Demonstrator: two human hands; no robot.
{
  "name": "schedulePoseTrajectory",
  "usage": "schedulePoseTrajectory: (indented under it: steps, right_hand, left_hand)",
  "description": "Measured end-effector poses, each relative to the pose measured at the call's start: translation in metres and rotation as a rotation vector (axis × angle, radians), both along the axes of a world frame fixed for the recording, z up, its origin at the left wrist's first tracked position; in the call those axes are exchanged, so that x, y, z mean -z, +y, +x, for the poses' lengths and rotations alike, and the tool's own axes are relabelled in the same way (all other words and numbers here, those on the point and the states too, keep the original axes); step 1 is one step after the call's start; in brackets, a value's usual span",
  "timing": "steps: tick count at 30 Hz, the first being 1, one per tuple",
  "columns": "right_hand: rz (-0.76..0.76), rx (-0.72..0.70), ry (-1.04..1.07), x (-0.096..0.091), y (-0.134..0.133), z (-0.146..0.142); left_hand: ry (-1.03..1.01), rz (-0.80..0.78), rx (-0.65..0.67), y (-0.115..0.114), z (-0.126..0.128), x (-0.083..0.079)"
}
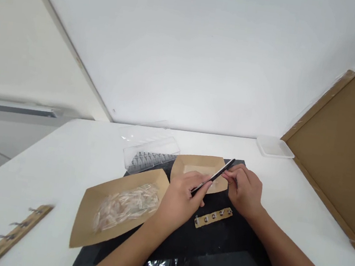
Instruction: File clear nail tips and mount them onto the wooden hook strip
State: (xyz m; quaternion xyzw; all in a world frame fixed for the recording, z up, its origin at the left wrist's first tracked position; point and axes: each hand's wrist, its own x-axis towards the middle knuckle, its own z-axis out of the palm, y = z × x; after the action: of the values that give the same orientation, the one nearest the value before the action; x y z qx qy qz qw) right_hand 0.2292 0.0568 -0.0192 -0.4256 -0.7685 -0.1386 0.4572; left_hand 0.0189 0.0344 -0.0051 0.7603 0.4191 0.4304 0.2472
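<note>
"What's in the hands?"

"Slim tweezers (212,176), black with a silver stretch toward the lower end, slanting across the far part of the black mat (214,248)"

"How do the hands sit?"

"The left hand (181,199) is almost closed, its fingers curled round the lower end of the tweezers. The right hand (243,191) is also nearly closed, pinching the upper part between its fingertips (229,171). Both have hold of them. The left forearm (124,253) and right forearm (292,259) reach in from the near side of the mat"

"What's on the mat?"

"A brown paper tray (201,165) lies at its far edge, right under the tweezers. Nearer the person, a tan strip (213,218) carries a row of metal studs. At the mat's left edge, a second paper tray (97,210) holds a clear bag (125,207) of pale pieces"

"And around it?"

"Just past the far left corner sits a clear plastic box (150,154) of grey metal pieces. Past the far right corner is a white plastic tray (274,146). Well left of the mat, a wooden strip (14,233) carries metal clips
</note>
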Motion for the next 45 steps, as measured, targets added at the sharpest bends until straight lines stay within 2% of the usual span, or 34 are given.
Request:
schedulePoseTrajectory:
  steps: [6,12,17,19,22,27,31,35,39,45]
  right_hand:
    - [-0.022,0.071,-0.069,0.004,0.007,-0.008]
    - [-0.087,-0.027,-0.118,0.000,0.008,-0.015]
    - [-0.058,0.003,-0.058,-0.005,0.010,-0.019]
    - [-0.076,-0.029,-0.075,-0.005,0.011,-0.021]
    - [-0.100,-0.096,-0.135,-0.003,0.012,-0.023]
    - [-0.068,-0.031,-0.076,-0.004,0.015,-0.024]
    - [-0.092,-0.110,-0.101,-0.006,0.017,-0.022]
    - [-0.056,-0.015,-0.087,-0.010,0.019,-0.019]
    - [-0.111,-0.101,-0.169,-0.014,0.015,-0.018]
    - [-0.058,-0.076,-0.034,-0.024,0.008,-0.011]
  left_hand:
    - [0.083,0.116,-0.036,0.001,0.000,0.002]
    - [0.138,0.241,-0.089,0.001,-0.001,0.002]
    - [0.127,0.284,-0.109,0.001,-0.002,0.000]
    - [0.131,0.298,-0.130,0.001,-0.002,0.001]
    - [0.145,0.299,-0.139,0.003,-0.003,0.002]
    - [0.117,0.289,-0.130,0.003,-0.002,0.003]
    - [0.098,0.276,-0.127,0.002,-0.002,0.003]
    - [0.071,0.238,-0.100,0.001,-0.001,0.002]
    - [0.083,0.233,-0.080,0.000,0.002,0.002]
    - [0.015,0.181,-0.116,-0.001,0.003,-0.002]
